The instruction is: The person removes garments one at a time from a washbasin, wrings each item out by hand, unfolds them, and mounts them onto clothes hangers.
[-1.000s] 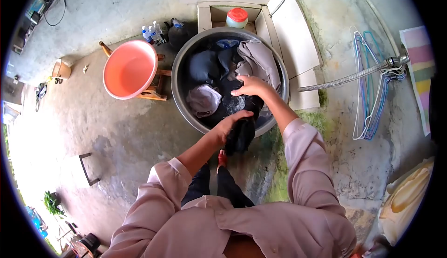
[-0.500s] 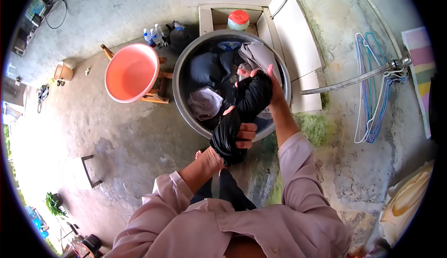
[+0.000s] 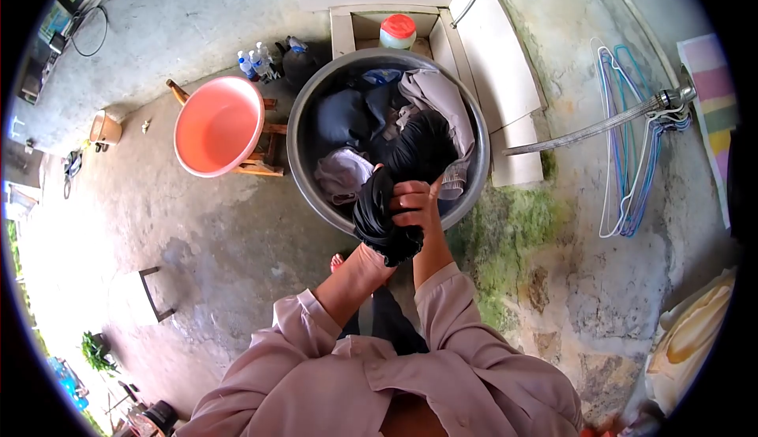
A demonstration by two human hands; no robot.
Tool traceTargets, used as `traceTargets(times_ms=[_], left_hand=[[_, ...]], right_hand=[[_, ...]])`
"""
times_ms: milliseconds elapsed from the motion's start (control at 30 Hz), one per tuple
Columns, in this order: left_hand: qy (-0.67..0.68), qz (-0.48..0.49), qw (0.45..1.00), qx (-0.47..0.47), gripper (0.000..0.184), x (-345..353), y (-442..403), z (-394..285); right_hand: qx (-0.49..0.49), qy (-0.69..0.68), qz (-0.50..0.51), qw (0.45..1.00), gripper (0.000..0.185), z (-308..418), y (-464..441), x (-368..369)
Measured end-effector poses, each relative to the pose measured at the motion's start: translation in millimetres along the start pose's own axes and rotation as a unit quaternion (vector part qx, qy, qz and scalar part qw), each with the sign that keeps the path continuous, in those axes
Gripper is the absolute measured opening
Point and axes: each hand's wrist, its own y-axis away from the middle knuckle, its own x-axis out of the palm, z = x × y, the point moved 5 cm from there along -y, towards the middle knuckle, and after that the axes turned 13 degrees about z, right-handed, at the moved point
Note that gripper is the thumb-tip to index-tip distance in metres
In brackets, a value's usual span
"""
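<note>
A wet black garment point(image 3: 426, 149) is bunched between my hands and hangs into a large metal basin point(image 3: 296, 165). My right hand point(image 3: 417, 202) is closed around its gathered near part, thumb pointing up. My left hand point(image 3: 373, 257) is mostly covered by the black cloth wrapped over it; its wrist shows, and it grips the same bundle. Inside the basin lie a dark blue garment point(image 3: 343, 117), a pale lilac cloth point(image 3: 343, 172) and a beige-grey garment point(image 3: 442, 97) along the right side.
Left of the basin, a pink plastic basin point(image 3: 221, 125) rests on a wooden stool point(image 3: 264, 161). Behind stands a red-lidded jar point(image 3: 398, 33). Several hangers point(image 3: 628, 149) hang at right beside a braided hose point(image 3: 584, 135). Plastic bottles point(image 3: 257, 62) stand by the wall.
My right hand has let go of the garment's far part and moved down toward me, closing on the near part by my left hand. The far part has dropped into the basin.
</note>
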Motion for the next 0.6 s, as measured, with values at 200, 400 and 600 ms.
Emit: traceTargets(times_ms=[200,400,600], left_hand=[[-0.032,-0.03,0.999,-0.001,0.027,4.9,3.7,25.0],[-0.143,-0.134,0.98,-0.041,0.027,4.5,14.3,12.1],[-0.738,-0.459,0.486,-0.095,0.059,27.4,22.8,-16.8]], right_hand=[[0.011,-0.048,0.063,0.997,0.074,10.8,-38.8,21.4],[0.088,0.146,0.084,0.982,0.041,63.2,-52.9,-16.1],[0.261,0.361,-0.108,0.889,0.029,71.1,-57.6,-26.5]])
